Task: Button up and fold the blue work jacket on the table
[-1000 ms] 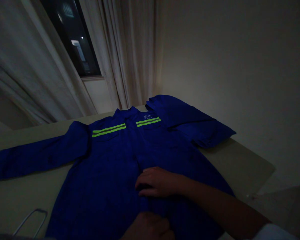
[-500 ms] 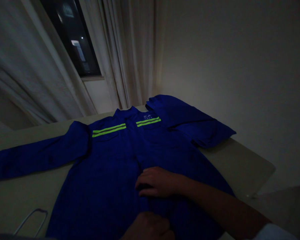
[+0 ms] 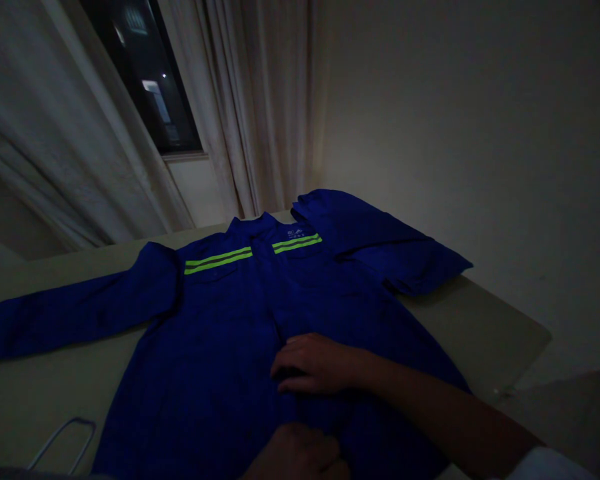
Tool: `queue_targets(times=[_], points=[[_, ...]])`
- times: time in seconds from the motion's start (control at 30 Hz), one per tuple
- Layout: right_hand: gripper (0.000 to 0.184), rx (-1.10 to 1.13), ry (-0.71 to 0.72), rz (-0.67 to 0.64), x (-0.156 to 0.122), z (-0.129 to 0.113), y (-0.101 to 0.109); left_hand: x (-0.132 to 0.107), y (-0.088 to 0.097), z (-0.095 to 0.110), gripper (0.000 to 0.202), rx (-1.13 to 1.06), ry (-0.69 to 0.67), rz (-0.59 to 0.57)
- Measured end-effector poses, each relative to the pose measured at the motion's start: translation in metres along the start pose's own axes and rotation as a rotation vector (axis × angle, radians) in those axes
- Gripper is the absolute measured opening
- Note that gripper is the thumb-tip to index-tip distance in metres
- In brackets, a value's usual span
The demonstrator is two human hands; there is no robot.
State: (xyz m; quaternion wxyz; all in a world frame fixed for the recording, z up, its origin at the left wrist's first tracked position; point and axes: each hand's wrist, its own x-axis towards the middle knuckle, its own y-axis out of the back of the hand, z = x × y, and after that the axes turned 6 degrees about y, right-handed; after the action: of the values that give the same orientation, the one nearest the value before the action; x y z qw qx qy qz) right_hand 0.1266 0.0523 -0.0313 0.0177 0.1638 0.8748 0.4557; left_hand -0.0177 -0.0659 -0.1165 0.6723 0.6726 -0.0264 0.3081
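Note:
A blue long-sleeved work shirt (image 3: 215,333) with two bright green chest stripes lies front up on a pale table (image 3: 485,333). Its left sleeve stretches out flat to the left; the other sleeve is folded at the far right. My right hand (image 3: 315,363) rests on the shirt's front opening at mid-length, fingers curled with the thumb under them, pinching the fabric edge. My left hand (image 3: 295,457) shows only in part at the bottom edge, closed over the shirt front just below the right hand.
A thin wire hanger (image 3: 60,440) lies on the table at the bottom left beside the shirt. White curtains (image 3: 260,100) and a dark window (image 3: 145,73) stand behind the table. A plain wall runs along the right, where the table's edge drops off.

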Motion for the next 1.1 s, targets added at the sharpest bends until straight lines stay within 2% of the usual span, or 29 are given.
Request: queue_targets(times=[0.23,0.3,0.4,0.47,0.5,0.6,0.67,0.73,0.8,0.9,1.1], points=[[0.012,0.227,-0.015,-0.042,-0.009,0.009,0.016,0.003,0.0,0.0,0.035,-0.026,0.011,0.018],[0.011,0.17,-0.02,-0.048,-0.009,0.008,0.022,0.003,-0.006,0.0,0.035,-0.028,-0.005,0.002],[0.009,0.032,-0.032,-0.058,-0.005,0.004,0.03,0.007,-0.006,0.001,0.033,0.005,0.018,0.11],[0.009,-0.05,-0.052,-0.085,-0.001,-0.001,0.036,0.014,0.006,0.001,0.034,0.041,0.118,0.176],[0.009,-0.09,-0.067,-0.104,0.001,-0.003,0.04,0.018,0.016,0.0,0.036,0.042,0.186,0.163],[0.01,-0.208,-0.112,-0.177,0.011,-0.009,0.053,0.024,0.051,-0.003,0.045,-0.034,0.361,-0.035],[0.008,-0.269,-0.134,-0.225,0.018,-0.011,0.062,0.024,0.067,-0.006,0.07,-0.094,0.461,-0.213],[0.008,-0.312,-0.153,-0.258,0.026,-0.011,0.07,0.021,0.071,-0.006,0.082,-0.134,0.575,-0.378],[0.009,-0.342,-0.167,-0.285,0.034,-0.008,0.076,0.02,0.067,-0.002,0.072,-0.156,0.67,-0.488],[0.009,-0.372,-0.187,-0.309,0.044,-0.001,0.082,0.025,0.063,0.006,0.062,-0.177,0.716,-0.517],[0.007,-0.351,-0.221,-0.295,0.065,0.022,0.094,0.043,0.084,0.014,0.056,-0.264,0.777,-0.589]])
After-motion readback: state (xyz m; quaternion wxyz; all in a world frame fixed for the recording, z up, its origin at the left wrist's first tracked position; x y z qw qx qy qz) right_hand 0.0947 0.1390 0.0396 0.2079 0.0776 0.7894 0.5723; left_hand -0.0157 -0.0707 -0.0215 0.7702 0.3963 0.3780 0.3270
